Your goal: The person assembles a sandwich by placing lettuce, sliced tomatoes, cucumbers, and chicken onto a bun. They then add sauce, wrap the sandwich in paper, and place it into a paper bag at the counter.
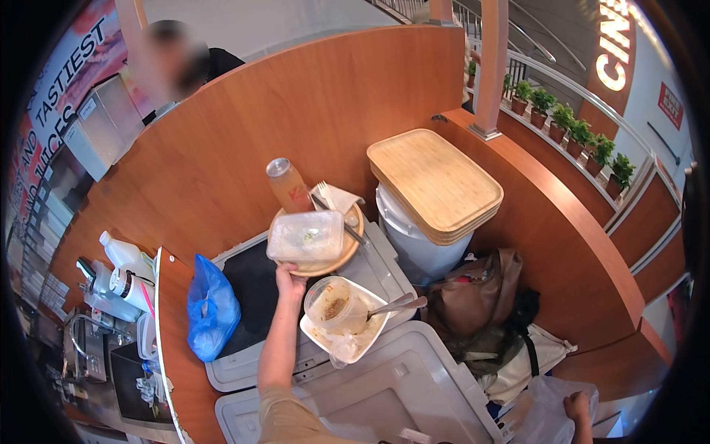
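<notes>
My left hand (289, 280) is closed on the near rim of a round wooden tray (334, 265), above the grey lids. On this tray are a clear lidded plastic container (305, 237), a clear drink can (290, 188) with amber liquid, a white fork (324, 194), a napkin (346, 198) and a dark-handled utensil (353, 234). Just below it sits a white square dish (383, 320) holding a clear tub (333, 303) with food remains, metal cutlery (399, 304) and a small clear cup (343, 349). At the lower right my right hand (577, 407) grips a translucent plastic bag (546, 405).
Grey bin lids (384, 385) form the surface here. A blue bag (212, 309) lies left. Stacked wooden trays (436, 181) top a white bucket (421, 248); a brown bag (477, 296) lies beside it. Wooden partitions (318, 103) enclose the space; a person (222, 63) is beyond.
</notes>
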Motion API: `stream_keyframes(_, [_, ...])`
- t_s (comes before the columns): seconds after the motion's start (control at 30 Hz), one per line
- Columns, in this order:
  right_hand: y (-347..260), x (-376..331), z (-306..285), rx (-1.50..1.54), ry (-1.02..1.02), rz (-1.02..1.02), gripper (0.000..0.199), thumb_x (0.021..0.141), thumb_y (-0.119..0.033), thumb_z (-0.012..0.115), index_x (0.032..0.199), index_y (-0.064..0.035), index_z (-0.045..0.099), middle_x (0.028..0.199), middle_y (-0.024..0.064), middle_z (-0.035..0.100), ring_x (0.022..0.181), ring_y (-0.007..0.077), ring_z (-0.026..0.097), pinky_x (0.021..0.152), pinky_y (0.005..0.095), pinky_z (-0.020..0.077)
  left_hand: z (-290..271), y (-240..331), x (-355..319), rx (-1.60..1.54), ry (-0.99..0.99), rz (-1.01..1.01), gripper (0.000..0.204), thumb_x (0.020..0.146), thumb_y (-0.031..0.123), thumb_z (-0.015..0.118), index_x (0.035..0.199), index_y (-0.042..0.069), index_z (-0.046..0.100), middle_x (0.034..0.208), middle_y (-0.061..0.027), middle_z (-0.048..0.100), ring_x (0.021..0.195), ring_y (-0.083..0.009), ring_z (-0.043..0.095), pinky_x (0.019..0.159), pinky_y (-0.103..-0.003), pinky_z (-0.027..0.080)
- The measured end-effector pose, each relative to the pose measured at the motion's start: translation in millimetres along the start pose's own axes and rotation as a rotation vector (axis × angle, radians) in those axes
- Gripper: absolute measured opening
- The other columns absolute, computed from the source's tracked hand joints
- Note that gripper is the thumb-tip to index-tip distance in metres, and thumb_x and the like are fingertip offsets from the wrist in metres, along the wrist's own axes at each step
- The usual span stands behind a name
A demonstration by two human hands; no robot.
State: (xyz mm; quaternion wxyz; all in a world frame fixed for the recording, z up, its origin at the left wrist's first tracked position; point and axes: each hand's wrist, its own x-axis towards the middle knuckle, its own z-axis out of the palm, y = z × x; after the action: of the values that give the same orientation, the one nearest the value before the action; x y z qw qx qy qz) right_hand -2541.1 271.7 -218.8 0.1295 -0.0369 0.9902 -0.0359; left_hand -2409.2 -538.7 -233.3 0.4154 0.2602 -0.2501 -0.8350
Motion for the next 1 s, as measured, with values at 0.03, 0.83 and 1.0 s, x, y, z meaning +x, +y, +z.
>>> stream_keyframes(0.03, [2.0,-0.8,-1.7,-0.01,-0.01,0.02,0.029,0.065,-0.022,0.06,0.059,0.0057,0.059,0.069,0.0275,0.057,0.069,0.0411,0.057,0.067,0.0454,0.0461,7.9,7.6,-1.0,0.008,0.012,0.017,0.054,0.059,0.001,0.043,0.114,0.002,0.043,0.113,-0.0147,0.049,0.108,-0.0351,0.049,0.088,-0.052,0.046])
stream_keyframes(0.83, [97.4,-199.8,-111.4,0.459,0.519,0.104,0.031,0.076,-0.018,0.059,0.06,0.0075,0.051,0.056,0.0258,0.046,0.047,0.0353,0.045,0.048,0.0425,0.0335,204.5,25.1,-317.2,0.182,-0.379,-0.223,0.057,0.058,-0.001,0.041,0.114,-0.008,0.044,0.113,-0.0191,0.053,0.105,-0.033,0.053,0.095,-0.042,0.044])
stream_keyframes(1.0, [125.4,-304.4,-118.9,0.528,0.431,0.28,0.029,0.079,-0.024,0.057,0.066,0.0021,0.058,0.064,0.0227,0.056,0.061,0.0391,0.055,0.054,0.0428,0.0409,214.5,-37.8,-396.4,0.261,-0.586,-0.253,0.044,0.074,0.006,0.045,0.116,-0.007,0.045,0.116,-0.0184,0.052,0.107,-0.0294,0.052,0.096,-0.041,0.042])
